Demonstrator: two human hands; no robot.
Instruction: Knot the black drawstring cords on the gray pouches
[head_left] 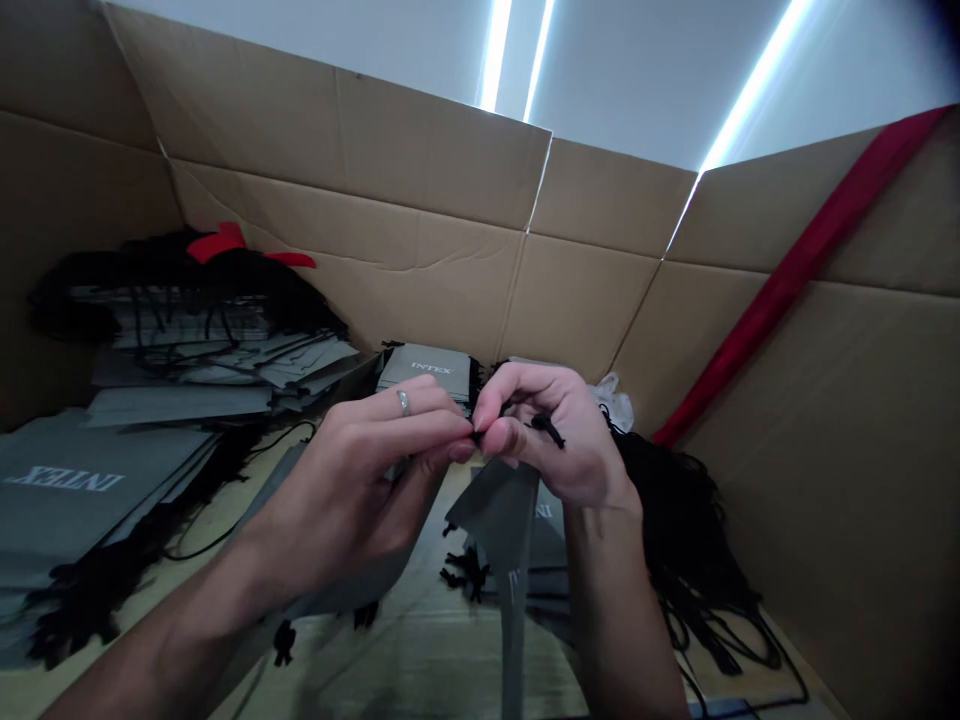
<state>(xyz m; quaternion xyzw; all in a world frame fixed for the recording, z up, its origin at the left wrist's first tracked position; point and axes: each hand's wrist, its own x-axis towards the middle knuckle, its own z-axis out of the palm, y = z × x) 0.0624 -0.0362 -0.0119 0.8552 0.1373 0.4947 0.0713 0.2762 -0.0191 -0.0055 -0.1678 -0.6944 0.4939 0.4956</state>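
Head view: I'm working down inside a large corrugated cardboard box [817,470], with my left hand [341,500] and right hand [551,430] meeting near the middle of it. The fingertips of both hands are closed in a tight pinch, thumbs against forefingers, on a short length of black drawstring [476,427]; the cord is so small between my fingers that I can barely see it. A black cord toggle [547,430] sits against the back of my right hand, and a silver ring [403,402] is on my left hand. Just below my hands hangs a gray INTEX drawstring pouch [499,510], its lower end reaching down toward the box floor, though I cannot tell whether the pinched cord belongs to it. Another gray INTEX pouch [425,372] stands just behind my fingers. To my left, the box holds loose stacks of gray pouches [90,500] with tangled black cords, and a bundle topped by a red tie [221,242] lies against the far wall. To my right lies a dark heap of black cords [682,530], with a crumpled white plastic bag [615,405] beside it. A red strap [802,270] runs along the right wall.
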